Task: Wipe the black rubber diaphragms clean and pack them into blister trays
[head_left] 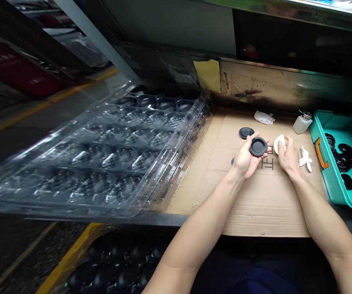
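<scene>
Soft, even light from above falls on the cardboard sheet [255, 204], leaving only faint shadows. Bright glare streaks across the clear plastic trays [80, 159]. The frame's edges bow with wide-angle distortion, and the floor [16, 253] lies dim and slightly blurred.

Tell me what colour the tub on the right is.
The tub is teal green, with an orange handle; the head view shows it best.

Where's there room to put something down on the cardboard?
The front of the cardboard sheet, between the left forearm and right forearm, has bare room. So does the strip between the clear plastic trays and the left hand. It's crowded around the black disc, the right hand with its white cloth, and the teal bin.
</scene>
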Available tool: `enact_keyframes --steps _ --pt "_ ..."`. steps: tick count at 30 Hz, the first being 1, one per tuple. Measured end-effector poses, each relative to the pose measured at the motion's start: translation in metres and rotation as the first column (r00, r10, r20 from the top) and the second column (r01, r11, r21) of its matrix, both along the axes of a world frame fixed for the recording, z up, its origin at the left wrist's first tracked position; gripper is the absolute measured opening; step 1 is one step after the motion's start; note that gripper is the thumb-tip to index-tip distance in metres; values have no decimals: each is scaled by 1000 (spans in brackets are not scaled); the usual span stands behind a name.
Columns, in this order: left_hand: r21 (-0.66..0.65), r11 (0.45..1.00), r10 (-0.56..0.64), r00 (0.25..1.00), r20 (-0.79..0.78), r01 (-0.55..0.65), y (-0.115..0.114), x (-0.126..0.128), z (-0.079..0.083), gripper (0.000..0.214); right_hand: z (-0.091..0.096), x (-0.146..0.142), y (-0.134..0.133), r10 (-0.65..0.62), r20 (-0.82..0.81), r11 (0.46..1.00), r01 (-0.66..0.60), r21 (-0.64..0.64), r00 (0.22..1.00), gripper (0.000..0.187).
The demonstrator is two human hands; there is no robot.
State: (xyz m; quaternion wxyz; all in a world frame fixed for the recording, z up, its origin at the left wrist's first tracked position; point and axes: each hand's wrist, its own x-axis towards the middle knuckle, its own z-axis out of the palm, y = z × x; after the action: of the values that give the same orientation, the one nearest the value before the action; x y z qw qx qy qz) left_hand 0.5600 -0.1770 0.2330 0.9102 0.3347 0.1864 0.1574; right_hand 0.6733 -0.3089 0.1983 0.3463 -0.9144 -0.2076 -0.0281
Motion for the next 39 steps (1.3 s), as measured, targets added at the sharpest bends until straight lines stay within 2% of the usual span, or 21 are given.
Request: enact_keyframes --steps 2,4,6,8,11,13,15,17,19,21,23,24,26,28,30,32,35,37,39 --pt "-133 986 -107 992 -66 98 9 3 2 45 2 -2 1 14 -6 977 -13 214 1000 58" --pt "-205 969 -163 980 -111 138 15 4 2 43 5 -6 3 63 -30 930 -48 365 998 60" --pt "-240 954 -216 968 -125 181 16 3 1 42 7 -10 5 135 -56 895 -97 436 989 62" --pt "-269 936 -259 961 -95 226 17 2 1 44 9 -11 6 165 -76 892 -115 438 983 62" --pt "-308 916 -276 961 -21 256 19 -1 3 46 14 -6 0 161 -86 948 -129 292 983 56" --pt "-311 914 -272 962 9 262 22 -3 4 43 22 0 -8 165 -50 983 -161 86 985 51" --pt "-295 918 -271 963 20 264 25 -3 4 40 32 6 -19 103 58 987 -95 -128 993 49" --pt "-277 923 -273 962 24 269 27 -3 3 40 41 12 -32 -30 192 957 84 -278 981 45" --pt "-274 921 -279 960 28 276 28 -3 2 39 46 19 -45 -131 236 892 218 -397 963 42" --pt "-290 915 -281 959 37 280 27 -2 2 38 45 27 -55 -166 172 822 232 -519 971 41" --pt "-321 908 -266 963 48 267 26 -2 2 41 40 33 -60 -163 82 794 180 -580 983 35" --pt "-337 906 -254 966 53 257 26 -1 2 44 38 36 -60 -147 62 805 156 -572 987 32" --pt "-360 903 -232 971 53 236 25 -1 2 53 35 37 -56 -72 80 871 102 -480 994 29" --pt "-370 902 -226 973 39 224 24 -1 2 59 36 33 -48 28 128 948 14 -317 991 29" --pt "-375 899 -236 972 19 226 23 -1 3 62 41 24 -40 105 150 986 -83 -145 983 31" --pt "-373 897 -252 968 5 235 21 -1 3 64 46 13 -31 159 155 987 -161 1 975 33" --pt "-331 911 -267 964 -12 248 16 0 0 65 50 -2 -21 254 170 948 -280 150 952 32" --pt "-256 930 -285 958 -41 265 11 1 -3 65 48 -8 -17 331 188 912 -364 188 925 28" --pt "-147 947 -300 951 -78 287 4 2 -8 62 44 -11 -14 409 209 879 -445 171 888 24"
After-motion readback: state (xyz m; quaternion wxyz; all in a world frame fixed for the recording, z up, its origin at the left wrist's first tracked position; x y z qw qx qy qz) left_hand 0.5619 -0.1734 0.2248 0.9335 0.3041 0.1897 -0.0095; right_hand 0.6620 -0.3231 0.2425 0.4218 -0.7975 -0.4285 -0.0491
